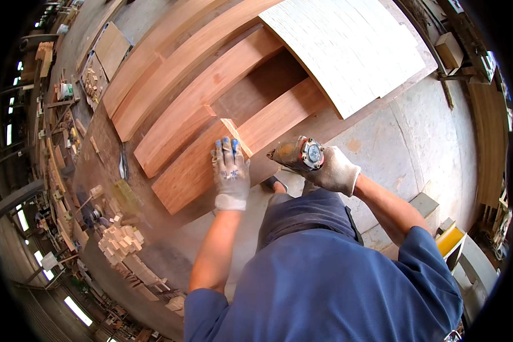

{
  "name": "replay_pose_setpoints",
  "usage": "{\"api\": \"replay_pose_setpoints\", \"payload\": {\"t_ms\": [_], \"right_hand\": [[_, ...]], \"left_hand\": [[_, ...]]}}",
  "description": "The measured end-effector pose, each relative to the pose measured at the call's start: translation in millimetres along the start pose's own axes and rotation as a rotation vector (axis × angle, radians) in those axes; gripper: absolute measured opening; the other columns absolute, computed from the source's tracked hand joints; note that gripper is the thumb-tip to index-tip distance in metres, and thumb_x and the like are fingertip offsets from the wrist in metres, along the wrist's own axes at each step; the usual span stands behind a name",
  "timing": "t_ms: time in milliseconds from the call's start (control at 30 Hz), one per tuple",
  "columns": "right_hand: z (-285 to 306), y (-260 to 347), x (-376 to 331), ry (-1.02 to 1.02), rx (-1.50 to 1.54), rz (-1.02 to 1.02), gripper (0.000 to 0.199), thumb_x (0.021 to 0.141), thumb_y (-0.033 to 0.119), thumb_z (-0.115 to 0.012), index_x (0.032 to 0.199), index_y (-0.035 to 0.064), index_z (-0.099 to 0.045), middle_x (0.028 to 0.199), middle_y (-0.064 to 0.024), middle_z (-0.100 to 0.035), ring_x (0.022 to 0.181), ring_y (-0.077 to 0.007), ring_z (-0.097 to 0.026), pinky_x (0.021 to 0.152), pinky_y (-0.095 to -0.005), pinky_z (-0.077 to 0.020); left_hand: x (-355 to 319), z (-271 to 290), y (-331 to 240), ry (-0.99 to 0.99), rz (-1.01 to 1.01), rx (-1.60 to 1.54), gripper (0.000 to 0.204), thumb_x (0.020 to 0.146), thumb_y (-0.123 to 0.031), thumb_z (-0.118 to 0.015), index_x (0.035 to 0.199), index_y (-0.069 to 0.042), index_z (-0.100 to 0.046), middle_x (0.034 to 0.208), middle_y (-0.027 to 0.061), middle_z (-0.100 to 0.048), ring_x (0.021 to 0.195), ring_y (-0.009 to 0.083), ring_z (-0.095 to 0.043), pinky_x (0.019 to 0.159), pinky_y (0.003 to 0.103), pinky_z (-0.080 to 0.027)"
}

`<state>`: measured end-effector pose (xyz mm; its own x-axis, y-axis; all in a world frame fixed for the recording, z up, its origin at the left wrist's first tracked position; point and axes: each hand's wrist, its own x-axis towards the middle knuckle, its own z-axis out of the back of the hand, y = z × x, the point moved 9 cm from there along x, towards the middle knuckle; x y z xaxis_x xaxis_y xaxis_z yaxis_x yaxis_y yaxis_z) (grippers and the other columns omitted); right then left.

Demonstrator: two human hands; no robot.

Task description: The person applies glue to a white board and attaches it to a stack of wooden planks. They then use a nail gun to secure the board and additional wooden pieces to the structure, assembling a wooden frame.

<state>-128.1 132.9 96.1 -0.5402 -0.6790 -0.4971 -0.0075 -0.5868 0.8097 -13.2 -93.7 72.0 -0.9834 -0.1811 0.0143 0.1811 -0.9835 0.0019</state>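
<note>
My left hand (pixel 231 174), in a pale glove with blue fingertips, lies flat with its fingers stretched out on a reddish-brown wooden board (pixel 191 171). That board meets another plank (pixel 279 117) at a joint with a pale cut edge, just beyond my fingertips. My right hand (pixel 337 172), also gloved, is wrapped round a nail gun (pixel 309 154) with a round, bolted cap ringed in red. The tool is held over the near side of the workpiece, its dusty body pointing left. Its tip and trigger are hidden from this angle.
Long wooden boards (pixel 211 85) lie alongside on the brown worktable (pixel 111 171). A white-faced panel (pixel 347 51) covers the far right part. Stacked small wood blocks (pixel 121 242) stand at the lower left. A yellow-edged piece (pixel 450 239) is at my right. My shod foot shows below.
</note>
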Motion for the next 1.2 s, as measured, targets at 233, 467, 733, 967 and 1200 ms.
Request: {"api": "replay_pose_setpoints", "payload": {"t_ms": [233,467,733,967,1200], "right_hand": [[6.8,27.1,30.0,-0.015,-0.006,0.124,0.026,0.087,0.023,-0.08,0.103,0.0023,-0.074,0.089,-0.0247,-0.075,0.088,-0.0432,-0.075,0.08,-0.0469,-0.0591],[2.6,33.5,54.3,0.066,-0.096,0.101,0.025,0.085,0.02,-0.08,0.102,0.0026,-0.074,0.091,-0.0235,-0.076,0.088,-0.0417,-0.074,0.08,-0.0455,-0.0583],[-5.1,25.8,69.3,0.181,-0.103,0.03,0.023,0.087,0.02,-0.078,0.102,0.0033,-0.076,0.081,-0.0205,-0.076,0.076,-0.0365,-0.076,0.072,-0.0439,-0.0609],[-4.1,38.7,79.5,0.149,-0.247,0.121,0.025,0.088,0.023,-0.079,0.103,0.0036,-0.077,0.087,-0.0205,-0.077,0.084,-0.0382,-0.077,0.077,-0.0448,-0.0604],[-8.3,32.0,83.9,0.169,-0.267,0.065,0.025,0.088,0.025,-0.08,0.102,0.0041,-0.078,0.086,-0.0207,-0.077,0.084,-0.0379,-0.077,0.078,-0.0453,-0.0602]], "left_hand": [[-0.2,1.7,-0.9,-0.029,-0.004,-0.031,0.072,0.095,-0.03,-0.076,0.156,0.002,-0.052,0.167,0.0244,-0.045,0.156,0.0467,-0.04,0.129,0.061,-0.031],[-2.0,-0.7,-1.1,-0.02,-0.008,0.024,0.08,0.09,-0.026,-0.081,0.159,0.0,-0.05,0.169,0.0248,-0.041,0.158,0.0453,-0.038,0.129,0.059,-0.033],[-2.0,3.2,-0.8,-0.061,0.004,-0.046,0.082,0.087,-0.027,-0.084,0.158,0.0,-0.051,0.169,0.024,-0.042,0.158,0.0451,-0.039,0.129,0.058,-0.033],[-3.0,-3.6,-0.2,-0.026,-0.012,0.034,0.079,0.087,-0.026,-0.084,0.156,0.0,-0.054,0.169,0.0237,-0.043,0.157,0.0453,-0.04,0.129,0.059,-0.034],[-1.3,1.8,-0.5,-0.031,0.001,-0.026,0.076,0.088,-0.024,-0.082,0.155,0.001,-0.055,0.168,0.0247,-0.043,0.156,0.0467,-0.04,0.128,0.06,-0.033]]}}
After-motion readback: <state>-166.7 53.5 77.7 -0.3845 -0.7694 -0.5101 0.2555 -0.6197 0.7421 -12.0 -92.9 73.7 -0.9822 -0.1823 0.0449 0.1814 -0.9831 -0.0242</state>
